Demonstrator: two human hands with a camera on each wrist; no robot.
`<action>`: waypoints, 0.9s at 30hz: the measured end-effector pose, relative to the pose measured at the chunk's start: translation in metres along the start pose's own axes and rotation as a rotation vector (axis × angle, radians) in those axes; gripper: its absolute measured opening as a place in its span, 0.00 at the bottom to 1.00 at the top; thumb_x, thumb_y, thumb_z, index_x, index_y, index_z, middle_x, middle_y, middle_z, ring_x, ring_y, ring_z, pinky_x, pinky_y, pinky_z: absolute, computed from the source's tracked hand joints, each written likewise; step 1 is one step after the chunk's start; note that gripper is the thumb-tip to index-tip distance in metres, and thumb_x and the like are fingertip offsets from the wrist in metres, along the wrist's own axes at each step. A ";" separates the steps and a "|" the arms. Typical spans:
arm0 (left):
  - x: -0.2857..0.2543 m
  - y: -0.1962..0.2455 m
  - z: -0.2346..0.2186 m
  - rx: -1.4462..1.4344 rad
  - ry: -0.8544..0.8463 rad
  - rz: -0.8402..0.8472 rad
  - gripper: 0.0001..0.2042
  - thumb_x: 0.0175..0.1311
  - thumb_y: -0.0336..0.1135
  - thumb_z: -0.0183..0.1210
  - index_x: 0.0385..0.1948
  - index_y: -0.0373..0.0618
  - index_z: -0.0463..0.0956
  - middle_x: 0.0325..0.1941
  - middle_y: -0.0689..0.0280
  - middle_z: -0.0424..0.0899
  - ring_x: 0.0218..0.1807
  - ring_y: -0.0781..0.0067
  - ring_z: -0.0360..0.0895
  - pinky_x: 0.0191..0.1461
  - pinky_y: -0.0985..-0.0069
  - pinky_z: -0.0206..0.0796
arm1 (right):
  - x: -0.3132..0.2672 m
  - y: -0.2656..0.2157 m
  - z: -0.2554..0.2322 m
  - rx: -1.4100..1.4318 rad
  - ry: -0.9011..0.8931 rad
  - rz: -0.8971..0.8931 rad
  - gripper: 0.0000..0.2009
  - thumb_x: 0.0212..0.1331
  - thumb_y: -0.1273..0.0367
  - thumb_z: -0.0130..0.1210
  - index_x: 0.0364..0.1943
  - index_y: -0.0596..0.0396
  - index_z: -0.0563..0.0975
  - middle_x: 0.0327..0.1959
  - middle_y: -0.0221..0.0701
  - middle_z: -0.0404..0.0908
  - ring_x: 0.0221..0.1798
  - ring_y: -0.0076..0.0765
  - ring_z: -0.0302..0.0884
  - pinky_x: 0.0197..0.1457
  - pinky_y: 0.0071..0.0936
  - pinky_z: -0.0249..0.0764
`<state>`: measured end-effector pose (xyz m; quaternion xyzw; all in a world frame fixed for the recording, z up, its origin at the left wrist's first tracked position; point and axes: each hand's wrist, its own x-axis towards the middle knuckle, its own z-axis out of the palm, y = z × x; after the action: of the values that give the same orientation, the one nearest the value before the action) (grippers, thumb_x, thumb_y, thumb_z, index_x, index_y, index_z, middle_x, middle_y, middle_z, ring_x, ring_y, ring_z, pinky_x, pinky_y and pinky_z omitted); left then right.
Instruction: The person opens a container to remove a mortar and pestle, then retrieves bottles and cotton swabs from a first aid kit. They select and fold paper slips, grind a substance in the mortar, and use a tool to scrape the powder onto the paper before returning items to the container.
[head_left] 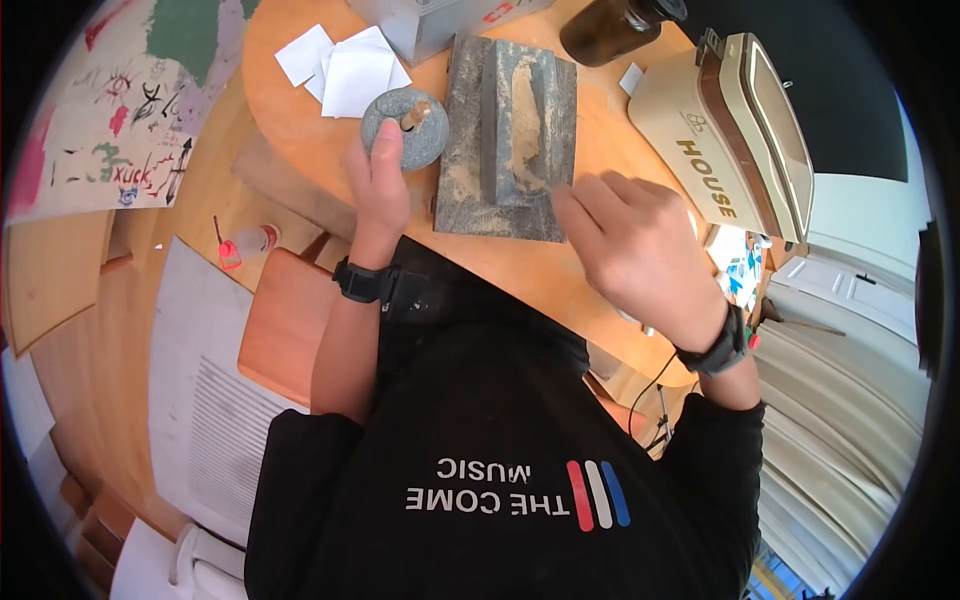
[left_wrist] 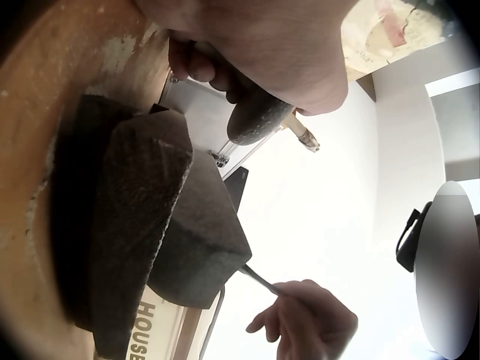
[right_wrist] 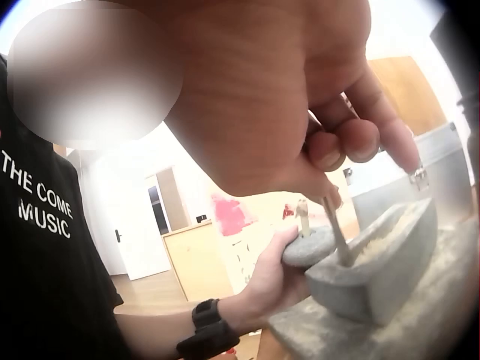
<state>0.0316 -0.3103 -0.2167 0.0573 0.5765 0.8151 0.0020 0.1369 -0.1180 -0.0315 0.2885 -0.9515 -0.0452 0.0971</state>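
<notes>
My left hand [head_left: 380, 195] grips a round grey stone grinding wheel [head_left: 432, 145], its thumb on the upper face beside the wooden peg [head_left: 415, 114] that sticks out of the centre. To the right of the wheel, a boat-shaped stone grinding trough [head_left: 493, 130] sits on a grey stone slab [head_left: 458, 205]. Tan powder [head_left: 524, 105] lies along its hollow. At the trough's near end, my right hand [head_left: 645, 235] pinches a slim metal stick [right_wrist: 337, 231] between thumb and fingers. The stick slants down into the trough; its lower end is hidden inside the wall.
White paper squares [head_left: 360, 75] lie beyond the left hand on the wooden table [head_left: 285, 130]. A grey metal box [head_left: 425, 25] and a dark jar [head_left: 610, 32] stand along the back. To the right is a cream case [head_left: 690, 115] lettered HOUSE.
</notes>
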 end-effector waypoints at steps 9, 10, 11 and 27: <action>-0.002 0.005 -0.001 0.034 -0.032 -0.028 0.20 0.79 0.42 0.47 0.53 0.31 0.78 0.50 0.60 0.83 0.52 0.69 0.78 0.59 0.69 0.69 | 0.031 0.049 0.014 -0.070 0.072 0.089 0.06 0.43 0.76 0.58 0.26 0.55 0.74 0.25 0.33 0.73 0.29 0.40 0.79 0.27 0.34 0.76; -0.002 0.005 -0.003 0.044 -0.060 -0.044 0.21 0.79 0.43 0.46 0.56 0.32 0.76 0.54 0.59 0.82 0.55 0.68 0.77 0.62 0.68 0.68 | 0.037 0.055 0.025 -0.091 0.098 0.078 0.06 0.43 0.76 0.59 0.27 0.55 0.74 0.25 0.32 0.73 0.29 0.40 0.79 0.27 0.34 0.76; -0.003 0.005 -0.003 0.053 -0.090 -0.063 0.22 0.80 0.44 0.46 0.58 0.32 0.74 0.57 0.59 0.80 0.59 0.67 0.77 0.65 0.67 0.67 | 0.039 0.059 0.031 -0.111 0.121 0.069 0.06 0.43 0.76 0.59 0.27 0.55 0.74 0.25 0.32 0.73 0.29 0.40 0.79 0.27 0.34 0.76; -0.004 0.001 0.000 0.001 -0.005 -0.037 0.21 0.79 0.44 0.47 0.53 0.30 0.77 0.51 0.59 0.83 0.51 0.70 0.79 0.59 0.69 0.70 | 0.018 0.045 0.029 -0.090 0.046 0.115 0.06 0.43 0.75 0.59 0.28 0.55 0.75 0.26 0.31 0.74 0.30 0.37 0.78 0.29 0.34 0.76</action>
<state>0.0356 -0.3105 -0.2159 0.0487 0.5777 0.8146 0.0187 0.0919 -0.0903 -0.0510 0.2297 -0.9610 -0.0758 0.1343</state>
